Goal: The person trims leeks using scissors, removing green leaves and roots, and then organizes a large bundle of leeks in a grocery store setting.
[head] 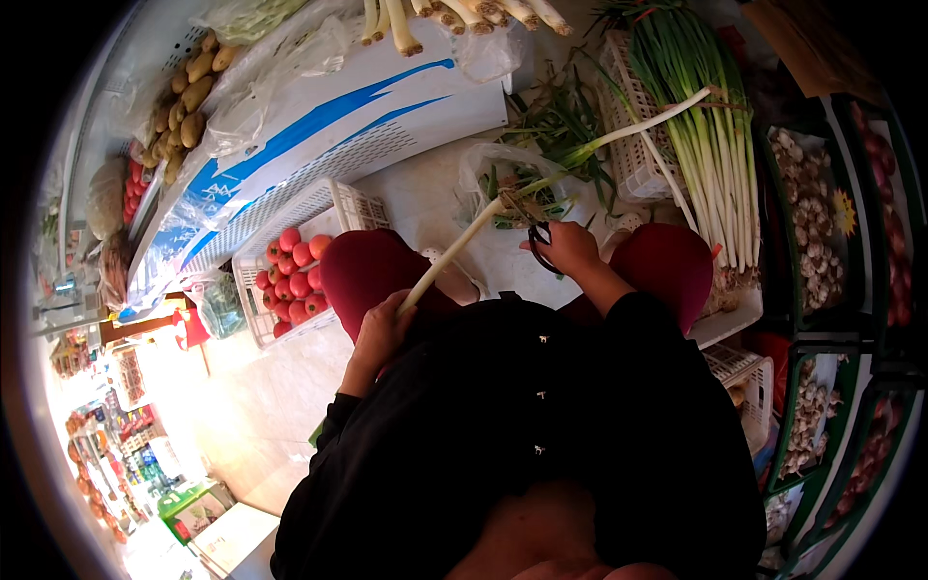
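My left hand grips a long pale leek or green onion stalk near its lower end, over my left knee. Black-handled scissors are in my right hand, with their blades at the stalk's root end. Beneath them a clear plastic bag on the floor holds green and brown trimmings. Another white stalk slants across the side of a white plastic crate. A large tied bundle of green onions stands to the right, roots towards me.
A white crate of tomatoes sits by my left knee. Behind it runs a display case with potatoes and more white stalks on top. Trays of garlic and red onions line the right side.
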`<state>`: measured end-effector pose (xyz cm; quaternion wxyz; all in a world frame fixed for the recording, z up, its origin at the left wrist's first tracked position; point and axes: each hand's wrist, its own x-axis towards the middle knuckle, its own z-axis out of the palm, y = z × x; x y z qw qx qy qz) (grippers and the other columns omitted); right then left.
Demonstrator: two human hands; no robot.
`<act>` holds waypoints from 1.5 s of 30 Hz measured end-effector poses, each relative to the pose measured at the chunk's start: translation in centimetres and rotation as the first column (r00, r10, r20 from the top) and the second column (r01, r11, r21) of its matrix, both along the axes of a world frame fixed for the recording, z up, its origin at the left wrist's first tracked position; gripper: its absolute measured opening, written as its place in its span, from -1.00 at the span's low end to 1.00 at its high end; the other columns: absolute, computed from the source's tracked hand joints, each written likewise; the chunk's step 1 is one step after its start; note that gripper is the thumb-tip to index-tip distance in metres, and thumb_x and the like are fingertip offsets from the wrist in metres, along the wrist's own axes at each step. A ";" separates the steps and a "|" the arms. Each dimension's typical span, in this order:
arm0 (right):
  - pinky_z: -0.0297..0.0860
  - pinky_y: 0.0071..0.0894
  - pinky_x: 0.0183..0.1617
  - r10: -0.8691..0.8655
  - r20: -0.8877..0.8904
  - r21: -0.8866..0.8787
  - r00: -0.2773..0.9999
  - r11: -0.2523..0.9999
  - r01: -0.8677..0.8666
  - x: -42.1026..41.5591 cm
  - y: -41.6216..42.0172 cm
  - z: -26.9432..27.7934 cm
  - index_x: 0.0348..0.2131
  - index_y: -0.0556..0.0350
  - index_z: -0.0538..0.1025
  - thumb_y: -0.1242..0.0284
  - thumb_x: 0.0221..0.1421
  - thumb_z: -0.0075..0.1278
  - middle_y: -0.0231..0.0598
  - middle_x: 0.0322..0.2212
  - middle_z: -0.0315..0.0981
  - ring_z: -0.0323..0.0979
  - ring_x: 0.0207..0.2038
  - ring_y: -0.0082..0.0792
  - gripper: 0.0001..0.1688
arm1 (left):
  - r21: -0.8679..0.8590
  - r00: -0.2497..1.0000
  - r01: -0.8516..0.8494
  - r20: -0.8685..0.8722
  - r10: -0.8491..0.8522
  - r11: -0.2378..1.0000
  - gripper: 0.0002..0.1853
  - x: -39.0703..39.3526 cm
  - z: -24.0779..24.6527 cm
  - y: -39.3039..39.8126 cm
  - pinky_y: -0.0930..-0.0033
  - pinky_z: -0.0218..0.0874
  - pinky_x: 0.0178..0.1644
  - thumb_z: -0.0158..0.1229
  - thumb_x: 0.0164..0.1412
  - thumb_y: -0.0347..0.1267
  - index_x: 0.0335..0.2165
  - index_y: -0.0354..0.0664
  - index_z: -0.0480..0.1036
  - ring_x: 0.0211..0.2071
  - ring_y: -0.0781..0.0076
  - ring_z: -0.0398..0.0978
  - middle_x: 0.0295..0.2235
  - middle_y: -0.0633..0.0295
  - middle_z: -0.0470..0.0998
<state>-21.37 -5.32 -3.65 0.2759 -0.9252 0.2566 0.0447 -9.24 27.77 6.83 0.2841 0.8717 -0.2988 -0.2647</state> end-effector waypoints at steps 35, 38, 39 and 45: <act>0.40 -0.06 -0.19 -0.115 -0.222 0.071 0.968 0.988 0.134 0.2 -0.6 2.1 -0.21 0.26 0.46 -0.27 -0.13 0.03 0.07 -0.34 0.52 0.50 -0.24 0.05 -0.10 | 0.082 0.940 -0.029 -0.338 0.055 0.996 -0.64 -0.4 -1.9 1.5 0.34 0.27 -0.23 -0.09 0.34 -0.25 -0.08 -0.30 0.43 -0.41 0.39 0.45 -0.45 0.11 0.52; 0.36 -0.02 -0.11 -0.200 -0.163 0.108 0.966 0.970 0.219 0.0 -0.2 1.2 -0.22 0.26 0.46 -0.27 -0.10 -0.02 0.14 -0.29 0.49 0.45 -0.16 0.09 -0.11 | -0.085 0.984 0.049 -0.167 -0.063 0.995 -0.67 -0.4 -1.2 1.4 0.26 0.29 -0.19 0.00 0.27 -0.30 -0.06 -0.27 0.38 -0.33 0.21 0.51 -0.40 0.03 0.53; 0.35 -0.01 -0.09 -0.226 -0.123 0.134 0.966 0.961 0.242 -0.2 -0.5 1.0 -0.22 0.28 0.46 -0.27 -0.09 -0.03 0.18 -0.28 0.48 0.43 -0.13 0.11 -0.10 | -0.043 0.988 0.084 -0.122 -0.089 0.996 -0.67 0.1 0.1 0.7 0.22 0.29 -0.19 0.03 0.24 -0.33 -0.06 -0.25 0.36 -0.29 0.14 0.50 -0.37 0.00 0.52; 0.33 0.08 -0.15 -0.316 -0.029 0.183 0.948 0.931 0.316 0.6 -1.9 -0.1 -0.33 0.37 0.42 -0.27 0.05 -0.21 0.30 -0.35 0.46 0.42 -0.22 0.26 -0.10 | 0.060 0.848 0.240 0.472 -0.240 0.969 -0.62 2.0 16.9 -2.9 0.09 0.30 -0.18 0.12 0.13 -0.42 -0.05 -0.16 0.32 -0.20 -0.06 0.44 -0.21 0.03 0.42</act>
